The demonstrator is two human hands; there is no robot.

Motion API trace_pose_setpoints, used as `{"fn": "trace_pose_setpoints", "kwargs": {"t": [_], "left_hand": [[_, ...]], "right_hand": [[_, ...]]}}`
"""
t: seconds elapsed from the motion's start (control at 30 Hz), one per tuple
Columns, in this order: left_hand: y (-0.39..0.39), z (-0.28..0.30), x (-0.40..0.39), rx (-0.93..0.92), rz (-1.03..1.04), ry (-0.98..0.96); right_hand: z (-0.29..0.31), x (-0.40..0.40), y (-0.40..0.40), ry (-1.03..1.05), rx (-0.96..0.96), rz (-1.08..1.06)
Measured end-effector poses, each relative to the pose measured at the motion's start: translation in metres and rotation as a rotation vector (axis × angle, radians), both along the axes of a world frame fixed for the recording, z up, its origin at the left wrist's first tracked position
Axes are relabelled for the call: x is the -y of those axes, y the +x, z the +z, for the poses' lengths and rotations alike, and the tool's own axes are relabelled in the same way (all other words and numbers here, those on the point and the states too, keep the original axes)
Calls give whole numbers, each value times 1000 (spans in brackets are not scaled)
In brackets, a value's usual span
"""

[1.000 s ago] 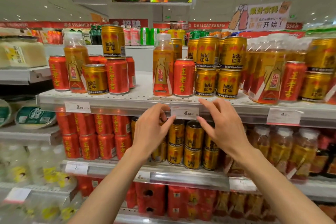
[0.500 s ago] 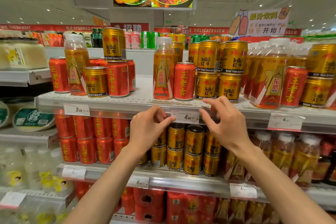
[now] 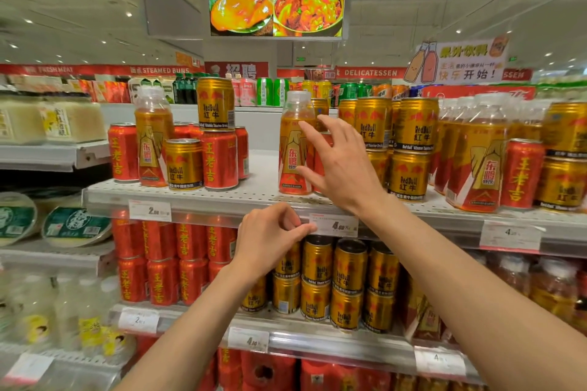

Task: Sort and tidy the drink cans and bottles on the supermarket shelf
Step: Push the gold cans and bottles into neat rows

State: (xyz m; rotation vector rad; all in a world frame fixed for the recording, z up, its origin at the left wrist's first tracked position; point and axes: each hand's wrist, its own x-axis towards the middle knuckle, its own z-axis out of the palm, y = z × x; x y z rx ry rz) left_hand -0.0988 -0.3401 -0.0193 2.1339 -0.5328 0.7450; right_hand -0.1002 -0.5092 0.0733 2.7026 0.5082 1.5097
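Right hand (image 3: 341, 168) raised at the top shelf (image 3: 263, 192), fingers spread and loosely bent in front of a red can (image 3: 318, 162) and the right side of an orange bottle (image 3: 293, 149); actual contact not clear, nothing clasped. Left hand (image 3: 270, 240) lower, at the shelf's front edge, fingers curled, thumb and forefinger pinched at the left end of a price tag (image 3: 336, 225). On the top shelf, far left: red cans, another orange bottle (image 3: 152, 136), a gold can (image 3: 184, 165) in front and a gold can (image 3: 216, 108) stacked on a red one. To the right: gold cans (image 3: 409, 149) stacked two high, then more bottles and red cans. Shelf below: red cans (image 3: 162, 260) at left, gold cans (image 3: 346, 282) in the middle, bottles at right.
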Motion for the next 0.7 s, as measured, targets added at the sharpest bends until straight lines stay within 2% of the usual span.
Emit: {"fn": "trace_pose_setpoints", "kwargs": {"t": [0.2, 0.47, 0.6, 0.7], "left_hand": [[1, -2, -1, 21, -36, -13], [1, -3, -1, 39, -27, -8], [0, -3, -2, 40, -26, -14], [1, -4, -1, 34, -21, -20]], "right_hand": [[-5, 5, 17, -113, -50, -147], [-10, 2, 17, -83, -36, -113], [-3, 8, 9, -42, -75, -20], [5, 23, -5, -23, -28, -19]]}}
